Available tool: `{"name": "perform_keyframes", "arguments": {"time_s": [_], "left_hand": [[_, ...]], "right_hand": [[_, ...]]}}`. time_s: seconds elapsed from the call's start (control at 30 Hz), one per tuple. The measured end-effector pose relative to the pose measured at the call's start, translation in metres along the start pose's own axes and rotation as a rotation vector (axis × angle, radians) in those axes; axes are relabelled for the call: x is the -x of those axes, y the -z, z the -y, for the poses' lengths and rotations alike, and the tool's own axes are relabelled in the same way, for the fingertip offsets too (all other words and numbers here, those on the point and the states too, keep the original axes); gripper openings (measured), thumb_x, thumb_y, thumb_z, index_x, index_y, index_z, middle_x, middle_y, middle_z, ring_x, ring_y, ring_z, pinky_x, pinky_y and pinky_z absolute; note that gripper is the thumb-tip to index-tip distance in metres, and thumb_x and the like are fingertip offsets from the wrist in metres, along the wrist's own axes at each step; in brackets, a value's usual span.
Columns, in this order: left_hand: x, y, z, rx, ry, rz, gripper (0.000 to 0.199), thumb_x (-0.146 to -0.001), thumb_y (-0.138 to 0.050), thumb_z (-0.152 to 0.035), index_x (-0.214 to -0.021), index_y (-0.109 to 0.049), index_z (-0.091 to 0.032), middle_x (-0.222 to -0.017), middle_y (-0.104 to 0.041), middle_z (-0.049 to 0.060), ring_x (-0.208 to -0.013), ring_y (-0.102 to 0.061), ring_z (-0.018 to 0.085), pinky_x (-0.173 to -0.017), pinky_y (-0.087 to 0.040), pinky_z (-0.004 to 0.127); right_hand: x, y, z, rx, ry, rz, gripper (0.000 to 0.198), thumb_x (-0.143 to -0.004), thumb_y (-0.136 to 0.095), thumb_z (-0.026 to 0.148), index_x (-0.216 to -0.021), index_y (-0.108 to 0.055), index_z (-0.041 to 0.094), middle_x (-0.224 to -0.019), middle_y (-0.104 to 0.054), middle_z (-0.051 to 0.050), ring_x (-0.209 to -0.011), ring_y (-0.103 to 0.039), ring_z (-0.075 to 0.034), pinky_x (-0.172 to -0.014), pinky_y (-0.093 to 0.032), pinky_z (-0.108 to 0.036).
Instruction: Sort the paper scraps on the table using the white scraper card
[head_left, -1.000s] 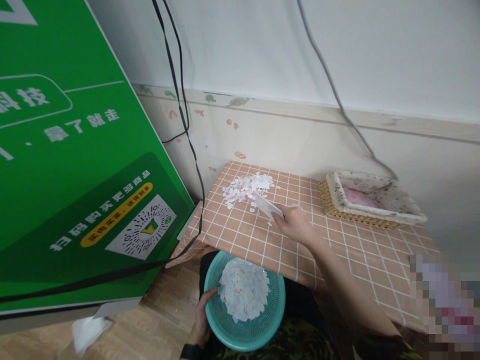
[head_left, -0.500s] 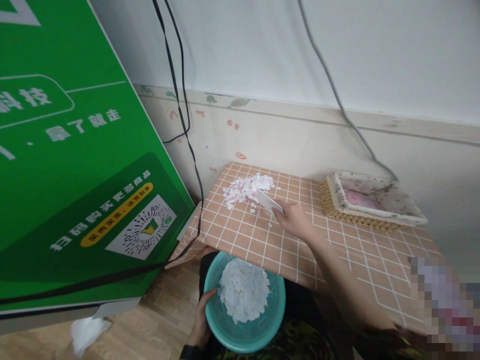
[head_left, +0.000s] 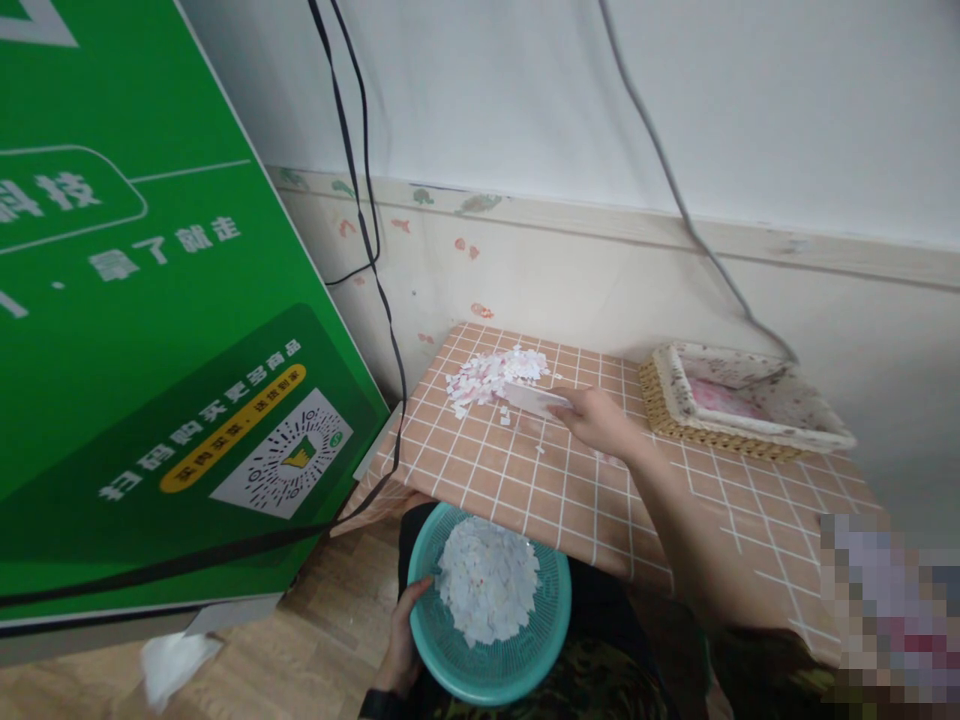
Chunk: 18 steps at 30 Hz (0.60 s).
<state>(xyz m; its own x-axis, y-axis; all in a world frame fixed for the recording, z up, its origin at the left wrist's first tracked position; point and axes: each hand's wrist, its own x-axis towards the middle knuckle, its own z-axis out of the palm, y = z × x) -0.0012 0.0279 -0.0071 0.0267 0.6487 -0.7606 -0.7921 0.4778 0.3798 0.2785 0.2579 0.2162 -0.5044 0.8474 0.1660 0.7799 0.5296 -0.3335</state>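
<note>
My left hand grips the left rim of a teal plastic basket resting on my lap. A heap of small white paper pieces fills its middle. Over the table, my right hand is closed on the near end of a flat white card. The card's far end reaches the right edge of a loose pile of white and pinkish paper pieces. A few single pieces lie around that pile.
A brown tablecloth with white grid lines covers the table. A cloth-lined wicker basket stands at its back right. At the left rises a green panel, with black cables in front. A white plastic bag lies on the floor.
My right hand has shifted slightly right and up, and the card has turned flatter, closer to level across the view. My left hand and the teal basket have stayed put.
</note>
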Motion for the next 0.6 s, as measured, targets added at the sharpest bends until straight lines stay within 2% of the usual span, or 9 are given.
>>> {"name": "perform_keyframes", "arguments": {"time_s": [0.1,0.23,0.37,0.6], "left_hand": [[0.0002,-0.0018,-0.0009,0.006,0.000,-0.006,0.036,-0.069,-0.066,-0.030,-0.097,-0.068,-0.008,-0.080,-0.076,0.013,-0.089,-0.067,0.037,-0.086,-0.047,0.052],[0.0008,-0.0030,-0.0016,0.004,-0.002,-0.035,0.037,-0.068,-0.066,-0.029,-0.098,-0.067,-0.008,-0.081,-0.076,0.013,-0.089,-0.067,0.037,-0.084,-0.049,0.051],[0.0005,-0.0013,-0.0010,-0.016,0.002,-0.043,0.038,-0.067,-0.066,-0.029,-0.098,-0.068,-0.008,-0.078,-0.076,0.012,-0.086,-0.068,0.036,-0.081,-0.050,0.051],[-0.0022,0.0016,0.0011,-0.030,-0.004,-0.025,0.029,-0.066,-0.068,-0.032,-0.086,-0.069,-0.011,-0.070,-0.075,0.009,-0.076,-0.069,0.033,-0.077,-0.051,0.049]], "right_hand": [[-0.0033,-0.0005,-0.0051,0.028,-0.008,-0.010,0.028,-0.087,-0.044,0.023,-0.108,-0.062,0.020,-0.082,-0.069,-0.005,-0.069,-0.059,-0.016,-0.062,-0.038,-0.027],[-0.0045,-0.0063,-0.0061,0.076,0.005,0.010,0.030,-0.088,-0.043,0.022,-0.111,-0.062,0.021,-0.078,-0.069,-0.006,-0.068,-0.060,-0.017,-0.063,-0.037,-0.027],[-0.0041,-0.0048,-0.0055,0.062,0.005,0.021,0.027,-0.087,-0.044,0.022,-0.106,-0.064,0.020,-0.076,-0.069,-0.005,-0.065,-0.059,-0.016,-0.061,-0.037,-0.027],[-0.0056,-0.0046,-0.0113,0.071,-0.032,-0.014,0.030,-0.086,-0.047,0.021,-0.112,-0.063,0.023,-0.088,-0.071,-0.005,-0.073,-0.063,-0.018,-0.065,-0.040,-0.028]]}}
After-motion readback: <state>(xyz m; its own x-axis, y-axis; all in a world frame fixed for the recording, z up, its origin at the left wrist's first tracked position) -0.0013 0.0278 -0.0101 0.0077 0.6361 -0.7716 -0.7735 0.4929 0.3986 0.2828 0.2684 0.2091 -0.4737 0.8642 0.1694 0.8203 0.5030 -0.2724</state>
